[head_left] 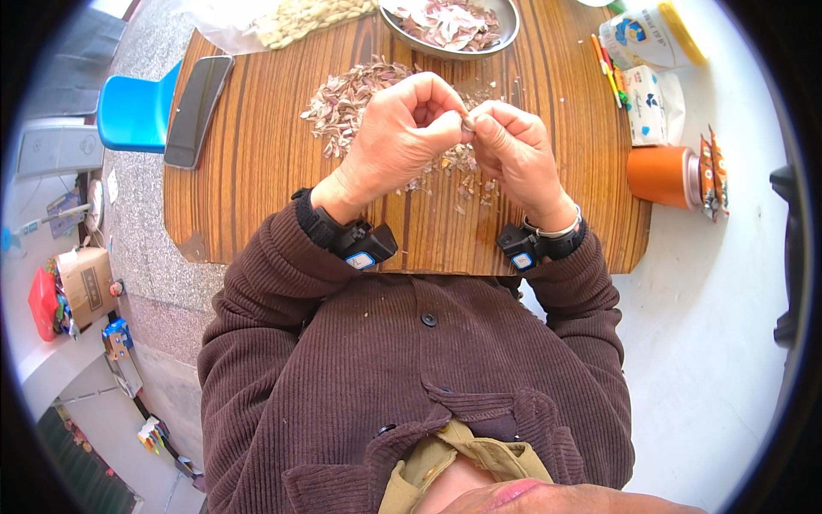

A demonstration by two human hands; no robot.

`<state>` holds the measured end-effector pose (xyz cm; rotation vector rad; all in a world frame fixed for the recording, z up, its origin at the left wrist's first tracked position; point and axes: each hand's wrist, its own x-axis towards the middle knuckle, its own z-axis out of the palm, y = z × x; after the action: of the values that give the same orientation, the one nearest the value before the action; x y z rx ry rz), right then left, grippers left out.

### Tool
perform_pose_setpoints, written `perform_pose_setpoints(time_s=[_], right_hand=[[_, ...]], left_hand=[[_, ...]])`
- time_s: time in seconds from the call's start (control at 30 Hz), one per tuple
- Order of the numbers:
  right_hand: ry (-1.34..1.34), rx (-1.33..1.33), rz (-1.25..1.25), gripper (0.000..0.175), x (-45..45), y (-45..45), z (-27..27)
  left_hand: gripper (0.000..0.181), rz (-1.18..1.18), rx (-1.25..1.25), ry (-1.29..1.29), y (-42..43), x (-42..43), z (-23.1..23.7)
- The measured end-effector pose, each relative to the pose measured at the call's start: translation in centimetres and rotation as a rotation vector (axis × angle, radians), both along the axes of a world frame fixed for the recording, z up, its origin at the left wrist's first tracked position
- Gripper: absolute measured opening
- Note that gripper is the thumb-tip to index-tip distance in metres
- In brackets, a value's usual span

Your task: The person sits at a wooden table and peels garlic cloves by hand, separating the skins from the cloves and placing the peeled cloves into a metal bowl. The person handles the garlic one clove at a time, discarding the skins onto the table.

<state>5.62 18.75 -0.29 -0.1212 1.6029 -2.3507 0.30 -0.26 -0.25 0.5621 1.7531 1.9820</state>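
Above the wooden table, both my hands meet at the fingertips around one small pale piece (pixel 468 123), which looks like a garlic clove. My left hand (pixel 408 132) pinches it between thumb and forefinger. From the other side, my right hand (pixel 519 142) grips it with thumb and fingers; most of the piece is hidden. Behind my left hand lies a heap of purplish-white cloves or husks (pixel 337 109). Small skin flakes (pixel 472 183) are scattered on the tabletop under my hands. A metal bowl (pixel 449 54) at the far edge holds purple and white papery skins.
A plastic bag (pixel 234 32) of pale oblong pieces lies at the far left, near a phone (pixel 196 112) beside a blue stool (pixel 131 114). Along the right are pens (pixel 607 70), a tissue pack (pixel 644 106), a white tub (pixel 648 38) and an orange-brown canister (pixel 661 178).
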Motion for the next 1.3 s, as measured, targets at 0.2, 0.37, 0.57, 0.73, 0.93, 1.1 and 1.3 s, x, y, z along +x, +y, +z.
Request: perform_pose_setpoints(time_s=[0.2,0.37,0.57,0.73,0.93,1.1,1.3], right_hand=[[0.285,0.371,-0.198,0.022,0.2,-0.8,-0.2],[0.363,0.585,-0.237,0.021,0.3,-0.8,0.3],[0.37,0.564,-0.211,0.021,0.6,-0.6,0.6],[0.4,0.476,-0.175,0.02,0.6,-0.6,0.7],[0.354,0.514,-0.2,0.021,0.5,-0.6,0.4],[0.299,0.486,-0.186,0.023,0.3,-0.7,0.0],[0.217,0.369,-0.143,0.025,0.2,-1.0,0.2]], left_hand=[[0.014,0.076,0.026,0.13,0.2,0.4,0.1],[0.015,-0.002,0.064,0.107,-0.1,0.1,0.2],[0.015,-0.096,0.162,0.077,-0.4,-0.4,0.3],[0.015,-0.15,0.2,0.032,-0.6,-0.5,0.4],[0.013,-0.06,0.179,-0.069,-0.1,0.3,0.2],[0.011,0.214,-0.11,0.477,0.8,0.5,-0.3],[0.013,0.315,-0.224,0.763,0.8,0.5,-0.3]])
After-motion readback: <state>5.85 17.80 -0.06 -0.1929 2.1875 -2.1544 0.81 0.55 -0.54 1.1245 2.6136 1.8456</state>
